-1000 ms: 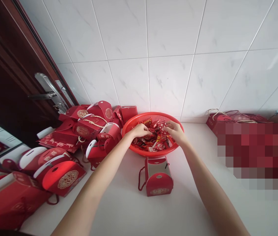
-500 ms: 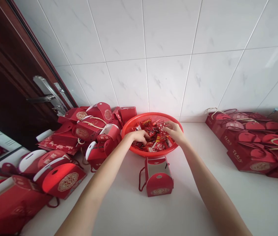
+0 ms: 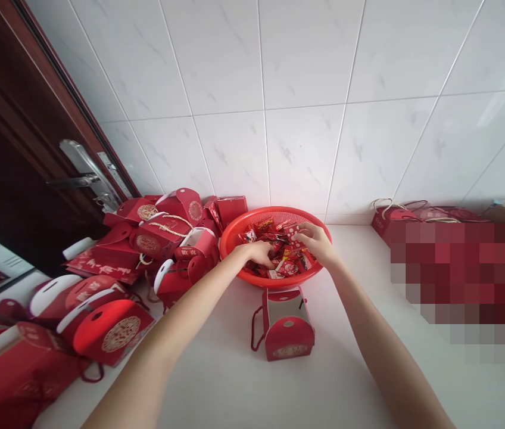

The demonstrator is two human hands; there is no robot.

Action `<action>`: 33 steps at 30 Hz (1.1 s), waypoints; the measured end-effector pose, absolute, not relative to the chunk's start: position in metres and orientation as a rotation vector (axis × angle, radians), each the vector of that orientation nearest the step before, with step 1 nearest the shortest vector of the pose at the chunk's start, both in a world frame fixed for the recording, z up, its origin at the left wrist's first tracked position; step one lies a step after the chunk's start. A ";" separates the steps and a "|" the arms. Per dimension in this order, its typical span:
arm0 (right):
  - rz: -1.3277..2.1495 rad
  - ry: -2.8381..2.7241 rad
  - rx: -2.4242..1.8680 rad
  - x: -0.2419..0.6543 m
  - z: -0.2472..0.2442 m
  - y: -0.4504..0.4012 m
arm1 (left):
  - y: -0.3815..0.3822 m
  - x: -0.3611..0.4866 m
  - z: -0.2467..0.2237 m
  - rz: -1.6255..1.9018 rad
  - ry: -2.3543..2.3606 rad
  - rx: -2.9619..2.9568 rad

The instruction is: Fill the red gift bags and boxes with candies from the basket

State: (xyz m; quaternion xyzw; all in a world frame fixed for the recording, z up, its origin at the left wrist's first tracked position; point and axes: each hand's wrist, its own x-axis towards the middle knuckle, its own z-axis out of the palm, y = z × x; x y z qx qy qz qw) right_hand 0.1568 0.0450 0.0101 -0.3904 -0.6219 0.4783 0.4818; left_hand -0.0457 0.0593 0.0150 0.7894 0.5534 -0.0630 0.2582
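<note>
A round red plastic basket (image 3: 274, 215) stands on the white counter, filled with a heap of small red wrapped sweets and snack packets (image 3: 279, 265). My left hand (image 3: 256, 253) is in the basket, its fingers curled down on the packets. Whether it grips one is hidden. My right hand (image 3: 317, 243) is at the basket's right side, pinching a red packet with white dots (image 3: 293, 232) between fingers and thumb. A red gift box with a silver panel and cord handle (image 3: 288, 336) stands just in front of the basket, touching neither hand.
Several red gift boxes and bags (image 3: 163, 235) lie heaped left of the basket, with larger ones (image 3: 109, 333) nearer me. A dark door with a steel handle (image 3: 87, 173) is far left. White tiles (image 3: 301, 149) rise behind. A pixelated patch (image 3: 462, 280) covers red boxes at right.
My left hand has dropped lower into the heap of packets and slightly right. My right hand still has the dotted packet. The whole view has shifted slightly.
</note>
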 end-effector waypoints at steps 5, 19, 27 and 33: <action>1.164 -1.518 -0.936 0.156 0.010 0.045 | 0.054 -0.039 0.022 -0.318 1.493 2.107; 1.185 -1.487 -0.950 0.154 0.006 0.050 | 0.055 -0.041 0.022 -0.476 1.401 2.154; 1.182 -1.497 -0.964 0.154 0.005 0.050 | 0.054 -0.044 0.023 -0.428 1.333 2.162; 1.170 -1.507 -0.973 0.155 0.008 0.048 | 0.055 -0.048 0.021 -0.227 1.334 2.164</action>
